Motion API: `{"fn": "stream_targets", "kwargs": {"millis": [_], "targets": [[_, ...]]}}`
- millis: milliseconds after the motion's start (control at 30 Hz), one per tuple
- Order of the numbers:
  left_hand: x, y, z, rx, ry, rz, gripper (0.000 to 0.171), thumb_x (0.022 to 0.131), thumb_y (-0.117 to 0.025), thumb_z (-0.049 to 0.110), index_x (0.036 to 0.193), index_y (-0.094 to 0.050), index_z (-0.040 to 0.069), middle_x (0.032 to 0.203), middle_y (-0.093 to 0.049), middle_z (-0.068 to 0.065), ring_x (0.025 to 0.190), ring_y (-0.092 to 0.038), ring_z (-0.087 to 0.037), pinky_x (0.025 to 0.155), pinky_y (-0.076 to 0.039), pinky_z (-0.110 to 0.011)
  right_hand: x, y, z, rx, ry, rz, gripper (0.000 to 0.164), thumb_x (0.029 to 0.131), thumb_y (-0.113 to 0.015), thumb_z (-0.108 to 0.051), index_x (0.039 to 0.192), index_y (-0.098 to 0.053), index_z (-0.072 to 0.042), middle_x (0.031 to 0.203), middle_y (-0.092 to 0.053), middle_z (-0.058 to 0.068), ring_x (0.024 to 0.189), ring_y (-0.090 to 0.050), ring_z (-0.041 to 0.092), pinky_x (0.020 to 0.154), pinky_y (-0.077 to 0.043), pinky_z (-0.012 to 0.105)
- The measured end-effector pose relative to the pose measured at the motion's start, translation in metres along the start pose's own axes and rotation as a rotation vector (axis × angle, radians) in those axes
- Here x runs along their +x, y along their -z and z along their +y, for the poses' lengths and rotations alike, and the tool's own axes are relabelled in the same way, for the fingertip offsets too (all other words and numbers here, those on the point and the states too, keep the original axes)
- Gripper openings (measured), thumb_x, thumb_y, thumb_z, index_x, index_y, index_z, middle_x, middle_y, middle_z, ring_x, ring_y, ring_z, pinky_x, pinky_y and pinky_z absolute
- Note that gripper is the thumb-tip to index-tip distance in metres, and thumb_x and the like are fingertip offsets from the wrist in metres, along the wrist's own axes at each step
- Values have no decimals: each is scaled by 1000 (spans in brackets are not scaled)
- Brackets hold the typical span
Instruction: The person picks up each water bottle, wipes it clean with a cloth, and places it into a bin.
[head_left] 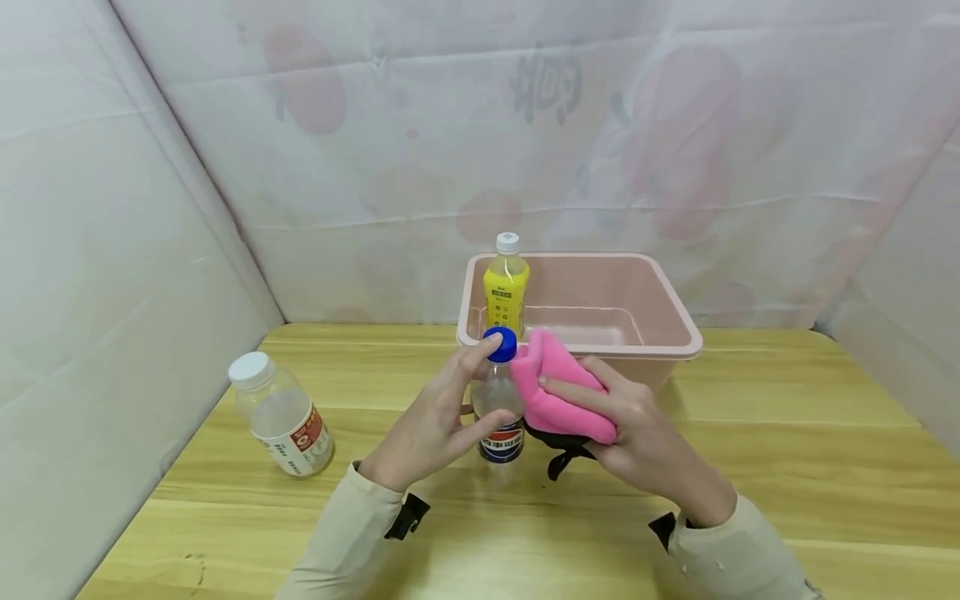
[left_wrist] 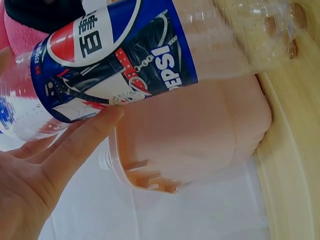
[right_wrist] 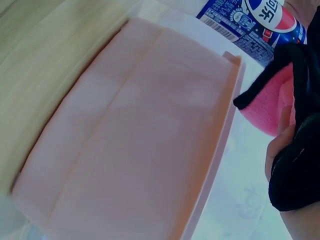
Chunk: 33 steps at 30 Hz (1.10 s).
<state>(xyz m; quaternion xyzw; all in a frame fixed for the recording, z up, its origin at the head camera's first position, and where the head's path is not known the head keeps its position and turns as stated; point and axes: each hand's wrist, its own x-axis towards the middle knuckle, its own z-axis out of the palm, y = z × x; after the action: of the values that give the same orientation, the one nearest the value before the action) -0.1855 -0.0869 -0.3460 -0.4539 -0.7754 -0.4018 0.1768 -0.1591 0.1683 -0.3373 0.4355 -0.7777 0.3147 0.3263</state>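
My left hand (head_left: pixel 427 425) holds a clear Pepsi bottle (left_wrist: pixel 120 55) around its upper part. The index fingertip lies at the blue cap (head_left: pixel 502 346), the thumb is near the label, and other fingers are behind the bottle. The bottle looks upright in the head view. My right hand (head_left: pixel 641 429) grips a folded pink fleecy cloth (head_left: pixel 566 392) with a black side and a dangling black strap. The cloth is up against the bottle's right side. In the right wrist view, its black edge (right_wrist: pixel 265 80) overlaps the Pepsi label (right_wrist: pixel 250 22).
A pink plastic tub (head_left: pixel 577 343) stands behind my hands, near the back edge of the wooden table (head_left: pixel 810 450). Inside it, at the left, a yellow-labelled bottle (head_left: pixel 507 287) stands upright. A clear white-capped bottle (head_left: pixel 288 425) is at the left. White printed sheeting (head_left: pixel 412 125) surrounds the table.
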Motion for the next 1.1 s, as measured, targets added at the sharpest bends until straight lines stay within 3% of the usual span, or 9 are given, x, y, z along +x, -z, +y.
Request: {"fn": "stream_targets", "kwargs": {"millis": [67,200,367,467,600,733,833,933,1100], "targets": [[0,0,0,1,-6,-6,85,90,-78,7,154,-24,13,128,-51,-16,103,-55,-25,63,-58,-19,-1,1,1,3,-3,-13,78,55,-69,23,124,-73,-14,119,-65,18,87,-65,29,68,-61,42],[1,0,0,3,-9,-18,87,90,-77,7,156,-22,13,133,-49,-19,104,-57,-27,63,-58,-18,-2,2,4,4,6,-32,63,59,-76,19,115,-75,-10,112,-66,15,83,-64,24,71,-58,27],[1,0,1,2,5,-25,86,92,-76,8,156,-20,14,138,-48,-20,107,-59,-29,66,-60,-22,-5,3,9,37,-3,-95,56,59,-69,22,103,-76,-12,99,-64,5,74,-58,13,66,-49,13],[1,0,0,0,10,-25,85,92,-76,8,156,-20,14,138,-47,-20,107,-58,-30,66,-61,-25,-9,1,12,52,-41,-211,53,61,-69,20,98,-75,-19,89,-54,-6,67,-46,4,56,-42,13],[1,1,-1,-17,20,-21,85,91,-77,7,156,-22,14,138,-47,-19,108,-57,-29,67,-62,-28,-15,-5,14,26,-120,-424,44,69,-73,14,90,-71,-24,85,-48,-11,64,-40,-1,53,-40,14],[1,1,-1,-29,21,-27,85,91,-77,7,156,-23,15,139,-47,-18,110,-56,-28,68,-62,-29,-21,-13,13,-7,-234,-640,43,70,-67,15,92,-74,-21,91,-57,-10,71,-50,2,61,-48,22],[0,1,-1,-27,29,-30,85,91,-76,7,156,-22,15,138,-47,-17,110,-56,-29,68,-63,-30,-25,-18,12,-8,-315,-741,49,67,-62,18,96,-76,-18,97,-63,-7,77,-55,6,67,-51,28],[-1,2,-1,-25,49,-30,86,91,-77,8,156,-21,16,139,-47,-18,112,-58,-30,68,-63,-31,-26,-21,13,8,-344,-756,49,67,-60,20,95,-76,-17,94,-61,-8,73,-52,6,64,-48,27],[-2,4,0,-19,78,-39,86,92,-76,11,157,-21,18,142,-45,-18,115,-58,-32,69,-63,-33,-25,-22,15,0,-314,-732,42,68,-65,18,89,-72,-18,82,-49,-13,66,-42,4,59,-39,22]]}}
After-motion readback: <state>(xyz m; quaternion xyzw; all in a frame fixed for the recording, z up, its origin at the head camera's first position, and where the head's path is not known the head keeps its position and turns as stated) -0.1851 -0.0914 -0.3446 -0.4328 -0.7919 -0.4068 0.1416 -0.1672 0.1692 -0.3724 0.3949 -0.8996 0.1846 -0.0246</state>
